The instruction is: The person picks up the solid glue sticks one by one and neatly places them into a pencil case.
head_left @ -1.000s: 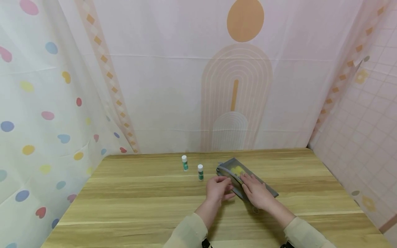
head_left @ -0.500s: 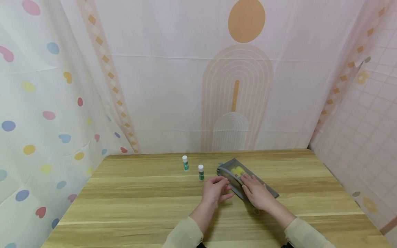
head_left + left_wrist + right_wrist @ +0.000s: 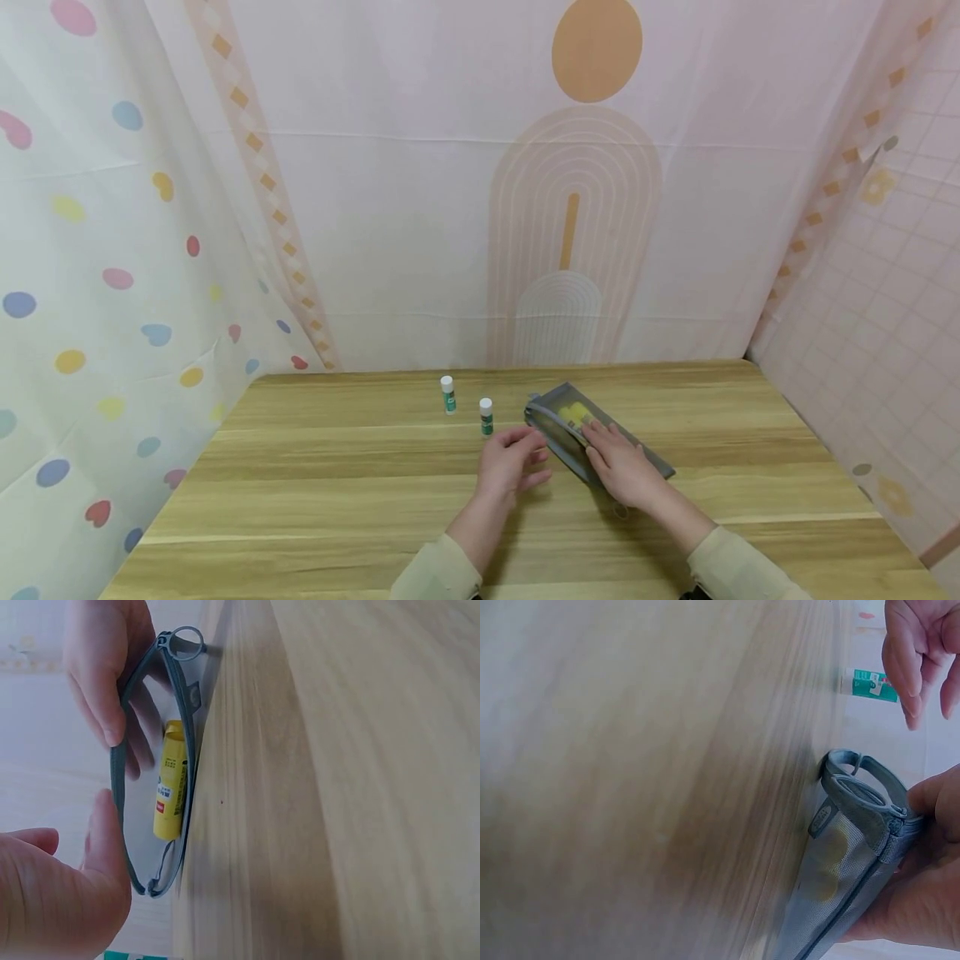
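Note:
A grey mesh zip pencil case point(image 3: 567, 393) lies slantwise on the table, its zipper mouth gaping toward the near left. My right hand point(image 3: 622, 468) holds it from above, thumb at the upper rim and fingers over the mesh. Inside lies a yellow glue stick point(image 3: 172, 784); two yellow shapes show through the mesh in the head view. My left hand point(image 3: 508, 463) holds nothing and hovers just left of the mouth, fingers relaxed and apart. Beyond it stand two green glue sticks with white caps, a nearer one point(image 3: 487, 418) and a farther one point(image 3: 448, 396).
The wooden table point(image 3: 337, 475) stretches to both sides of my arms. A patterned curtain point(image 3: 405, 208) hangs along its back edge, with a dotted cloth point(image 3: 82, 333) at the left and a checked one point(image 3: 892, 317) at the right.
My left hand has drawn back leftward, away from the mouth of the pencil case. The right hand, the pencil case and the green glue sticks hold their places.

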Demonstrator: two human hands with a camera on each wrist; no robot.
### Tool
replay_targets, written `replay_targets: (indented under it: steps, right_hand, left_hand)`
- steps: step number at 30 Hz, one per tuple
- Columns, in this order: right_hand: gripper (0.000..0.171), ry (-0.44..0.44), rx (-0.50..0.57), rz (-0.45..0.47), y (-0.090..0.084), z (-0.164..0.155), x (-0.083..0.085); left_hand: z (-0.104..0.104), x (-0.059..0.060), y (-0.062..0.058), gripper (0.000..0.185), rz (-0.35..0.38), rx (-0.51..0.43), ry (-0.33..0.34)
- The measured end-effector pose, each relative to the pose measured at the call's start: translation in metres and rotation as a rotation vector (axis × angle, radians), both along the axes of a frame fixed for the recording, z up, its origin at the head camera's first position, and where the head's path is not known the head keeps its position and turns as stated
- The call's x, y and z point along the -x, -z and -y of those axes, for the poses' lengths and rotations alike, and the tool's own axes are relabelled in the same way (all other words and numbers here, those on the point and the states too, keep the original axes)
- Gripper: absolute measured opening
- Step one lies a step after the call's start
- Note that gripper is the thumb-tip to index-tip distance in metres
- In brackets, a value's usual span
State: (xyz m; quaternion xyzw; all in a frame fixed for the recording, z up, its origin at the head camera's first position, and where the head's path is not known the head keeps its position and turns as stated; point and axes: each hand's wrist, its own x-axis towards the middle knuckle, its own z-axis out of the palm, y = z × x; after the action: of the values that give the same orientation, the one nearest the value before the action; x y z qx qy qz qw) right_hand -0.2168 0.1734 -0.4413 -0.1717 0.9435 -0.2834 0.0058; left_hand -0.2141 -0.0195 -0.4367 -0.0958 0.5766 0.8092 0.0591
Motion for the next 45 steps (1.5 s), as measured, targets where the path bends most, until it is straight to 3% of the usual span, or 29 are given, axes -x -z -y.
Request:
replay_targets:
  steps: [12, 21, 33, 45]
  right_hand:
    - [0.041, -0.009, 0.006, 0.000, 0.000, 0.000, 0.000]
    - [0.041, -0.010, 0.007, -0.009, -0.001, 0.001, 0.000]
    - [0.041, -0.001, -0.005, -0.010, 0.001, 0.000, 0.000]
    - [0.041, -0.004, -0.005, -0.020, 0.001, 0.000, 0.000]
  left_hand:
    - [0.015, 0.003, -0.005, 0.032, -0.034, 0.093, -0.057]
    - [0.029, 0.009, -0.002, 0.032, -0.140, 0.225, -0.111]
    - [0.044, 0.016, 0.000, 0.025, -0.284, 0.632, -0.253]
    - [0.053, 0.020, -0.002, 0.028, -0.383, 0.820, -0.315]
